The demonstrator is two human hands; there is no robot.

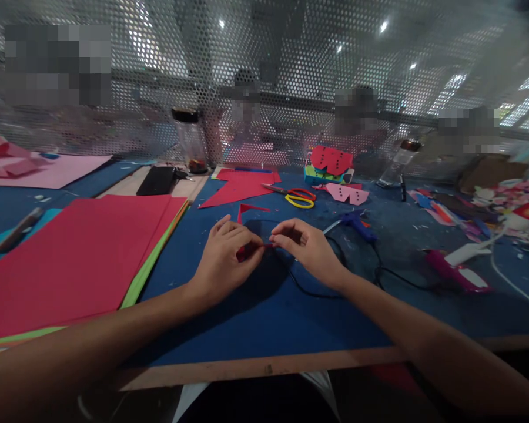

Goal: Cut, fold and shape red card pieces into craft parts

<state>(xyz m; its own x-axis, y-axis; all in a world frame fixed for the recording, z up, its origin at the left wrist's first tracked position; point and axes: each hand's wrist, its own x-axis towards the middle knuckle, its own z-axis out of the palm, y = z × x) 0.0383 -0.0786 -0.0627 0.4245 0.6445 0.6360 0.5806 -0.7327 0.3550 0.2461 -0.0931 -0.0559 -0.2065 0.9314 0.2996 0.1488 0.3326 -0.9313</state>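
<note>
Between my two hands is a narrow red paper piece [268,245], held above the blue tabletop. My left hand [229,252] pinches it between thumb and fingers, which hide much of it. At its other end, the thumb and fingertips of my right hand [306,249] are pressed together on it. Just behind my left hand stands a folded red paper strip [247,209]; whether it joins the held piece is hidden. Beyond my right hand lies a blue glue gun [359,226], its nozzle pointing left and its black cord looping under my hand.
Red paper sheets [83,252] are stacked on the left, with a black phone [156,180] behind. Scissors [297,197], cut red paper [238,191] and pink cutouts [347,194] lie farther back. A glass bottle [191,144] stands by the mesh partition [291,88]. A magenta tool [458,273] lies right.
</note>
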